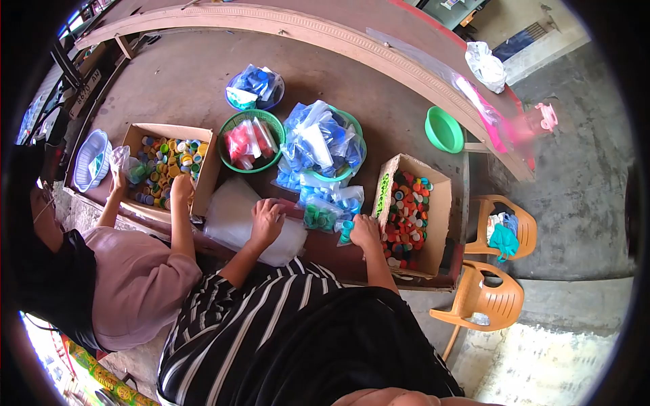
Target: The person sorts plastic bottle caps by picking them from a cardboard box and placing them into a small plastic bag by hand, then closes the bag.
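My right hand [366,232] is closed on a small clear bag of teal bottle caps [346,232], low over the table in front of me. My left hand [268,220] is at the edge of a stack of clear plastic bags [233,223]; its fingers are bent and apart, and I see nothing held in them. Just beyond my hands lies a filled bag of green caps [318,218], beside bags of blue caps [291,177]. A cardboard box [443,203] of red, orange and green caps [406,216] stands right of my right hand.
A co-worker on my left reaches to a second cardboard box [211,166] of mixed caps, one hand holding a bag. Ahead stand a green basket [222,145] of red bags and a basin [362,128] heaped with blue bags. Orange chairs [497,298] stand at the right.
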A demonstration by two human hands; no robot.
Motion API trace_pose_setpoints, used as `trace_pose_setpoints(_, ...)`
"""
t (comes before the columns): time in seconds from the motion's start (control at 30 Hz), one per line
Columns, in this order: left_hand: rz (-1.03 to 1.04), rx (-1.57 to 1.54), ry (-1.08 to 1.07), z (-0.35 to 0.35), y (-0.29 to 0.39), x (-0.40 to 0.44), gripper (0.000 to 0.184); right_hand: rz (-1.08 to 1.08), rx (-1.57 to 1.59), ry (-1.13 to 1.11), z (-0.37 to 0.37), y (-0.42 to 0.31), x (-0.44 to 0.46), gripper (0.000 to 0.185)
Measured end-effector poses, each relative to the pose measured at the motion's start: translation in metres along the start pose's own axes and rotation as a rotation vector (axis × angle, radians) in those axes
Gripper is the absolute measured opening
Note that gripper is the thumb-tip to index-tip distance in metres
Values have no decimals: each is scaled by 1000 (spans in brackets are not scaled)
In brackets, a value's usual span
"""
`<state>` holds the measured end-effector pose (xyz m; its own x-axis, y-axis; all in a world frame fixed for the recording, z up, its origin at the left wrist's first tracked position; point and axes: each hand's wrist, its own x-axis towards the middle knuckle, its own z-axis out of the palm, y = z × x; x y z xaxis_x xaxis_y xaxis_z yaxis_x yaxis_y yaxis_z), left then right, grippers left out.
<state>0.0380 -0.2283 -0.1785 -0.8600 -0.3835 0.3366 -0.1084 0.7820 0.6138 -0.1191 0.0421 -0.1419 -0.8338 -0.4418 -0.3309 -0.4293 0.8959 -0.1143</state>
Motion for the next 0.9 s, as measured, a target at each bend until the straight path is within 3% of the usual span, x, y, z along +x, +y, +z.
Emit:
trace_pose_setpoints(0.17, -29, 37, -57, -11, -13, -24, 30, -55, 137, 171, 12, -5, 0, 31)
trace_pose_setpoints(0.3, -45, 28, -53, -20, -20, -35, 33, -125, 241, 475, 31, -2, -6, 47)
trace_pose_setpoints(0.37, -77, 36, -77, -26, -23, -42, 37, -109, 291, 521, 32, -8, -13, 68)
trace_pose_setpoints(0.43, -92, 61, -89, -32, -27, -48, 43, -82, 269, 546, 30, -19, -23, 74)
trace_pose_setpoints(0.6, -121, 150, -224, -37, -25, -71, 64, -194, 346, 582, 24, -47, -50, 62)
trace_pose_setpoints(0.7, -163, 203, -326, -30, -32, -83, 66, -327, 370, 570, 40, -58, -59, 57)
trace_pose_setpoints(0.9, 22, 257, -153, -14, -63, -88, 27, -512, 459, 449, 59, -60, -71, 38)
